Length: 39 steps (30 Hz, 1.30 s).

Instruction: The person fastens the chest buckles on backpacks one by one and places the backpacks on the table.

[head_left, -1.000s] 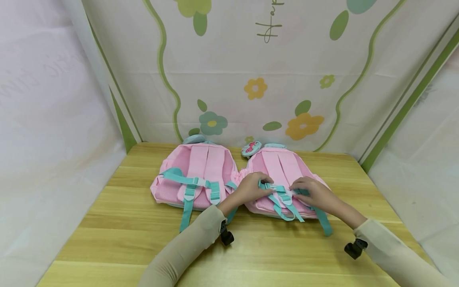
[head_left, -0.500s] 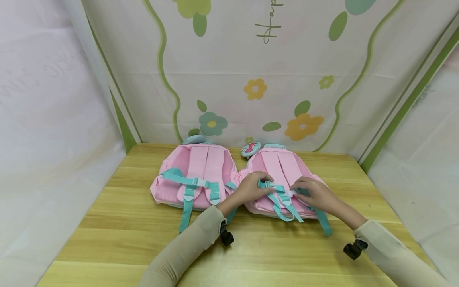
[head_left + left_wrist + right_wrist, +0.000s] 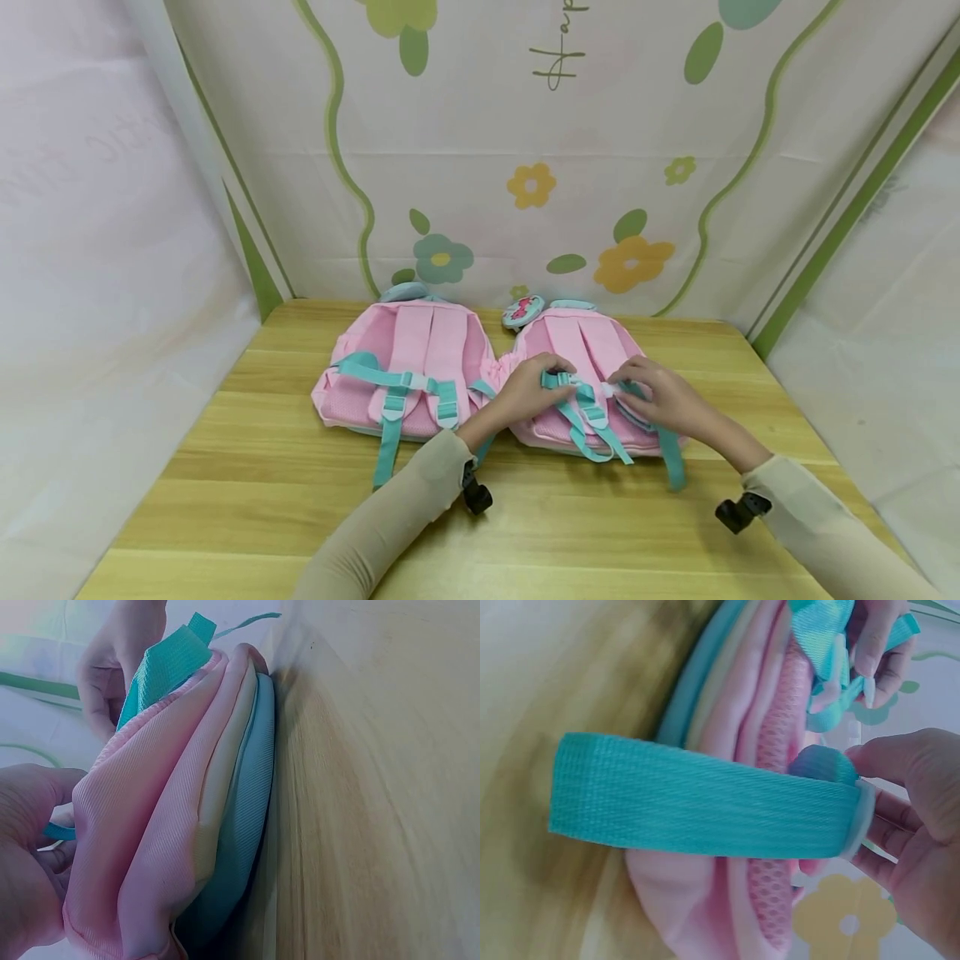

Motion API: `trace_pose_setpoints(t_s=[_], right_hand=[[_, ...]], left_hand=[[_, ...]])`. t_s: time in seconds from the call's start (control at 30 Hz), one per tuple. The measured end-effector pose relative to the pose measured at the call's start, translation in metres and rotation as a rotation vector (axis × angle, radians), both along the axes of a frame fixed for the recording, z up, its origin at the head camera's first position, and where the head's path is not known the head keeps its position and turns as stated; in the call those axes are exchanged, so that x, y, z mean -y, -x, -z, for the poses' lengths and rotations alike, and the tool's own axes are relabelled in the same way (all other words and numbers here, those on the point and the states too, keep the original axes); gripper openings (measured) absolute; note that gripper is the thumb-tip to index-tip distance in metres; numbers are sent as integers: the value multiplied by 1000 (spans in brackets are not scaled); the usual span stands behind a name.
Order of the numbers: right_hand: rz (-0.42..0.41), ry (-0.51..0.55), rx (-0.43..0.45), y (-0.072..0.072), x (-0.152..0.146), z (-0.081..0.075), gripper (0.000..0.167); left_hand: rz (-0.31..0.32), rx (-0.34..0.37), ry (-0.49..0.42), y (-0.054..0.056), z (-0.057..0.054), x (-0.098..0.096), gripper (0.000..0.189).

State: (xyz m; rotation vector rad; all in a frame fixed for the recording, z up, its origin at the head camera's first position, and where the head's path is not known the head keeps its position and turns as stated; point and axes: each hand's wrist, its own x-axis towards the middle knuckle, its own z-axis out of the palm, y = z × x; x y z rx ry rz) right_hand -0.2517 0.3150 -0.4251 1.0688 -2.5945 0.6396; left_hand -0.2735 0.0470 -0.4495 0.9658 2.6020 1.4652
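Both hands are at the right pink backpack (image 3: 573,333), which lies with its shoulder straps facing up. Left of its middle, my left hand (image 3: 527,388) pinches a teal webbing strap (image 3: 553,380) beside its white buckle part. Across from it, my right hand (image 3: 663,398) holds the other strap's white buckle end (image 3: 607,388) between thumb and fingers. A gap shows between the two buckle parts. In the right wrist view, that teal strap (image 3: 705,799) hangs down from the right hand, with its white buckle edge (image 3: 862,817) against the fingers. The left wrist view hides the left fingertips behind the pink side fabric (image 3: 150,825).
A second pink backpack (image 3: 416,333) lies close on the left, its teal chest strap (image 3: 375,372) running across it. A round badge (image 3: 522,311) is at the right bag's top. Below both lies the wooden table (image 3: 570,533), with a flower-printed cloth (image 3: 465,183) behind.
My right hand has risen slightly with the buckle end, and the strap tail hanging below it has shifted left. My left hand stays nearly in place, still pinching its strap.
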Motion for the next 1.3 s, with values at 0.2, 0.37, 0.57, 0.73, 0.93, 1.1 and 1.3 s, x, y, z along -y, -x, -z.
trace_pose_setpoints(t_s=[0.2,0.37,0.57,0.73,0.93,1.1,1.3], right_hand=[[17,26,-3,2,1,-10,23],[6,37,-24,3,2,-14,26],[-20,52,-43,7,1,-12,28],[-13,66,-37,7,0,-12,28],[12,68,-11,6,-1,-13,27],[23,67,11,7,-1,-13,27],[22,68,37,8,-1,-13,25]], left_hand=[[-3,-21,-33,1,0,-3,27],[-15,-29,-61,2,0,-9,26],[-42,-30,-84,3,-1,-16,26],[-52,-46,-102,4,0,-20,25],[-64,-60,-104,2,-2,-24,25],[-66,-72,-119,2,-2,-26,24],[-70,-77,-135,3,-1,-27,23]])
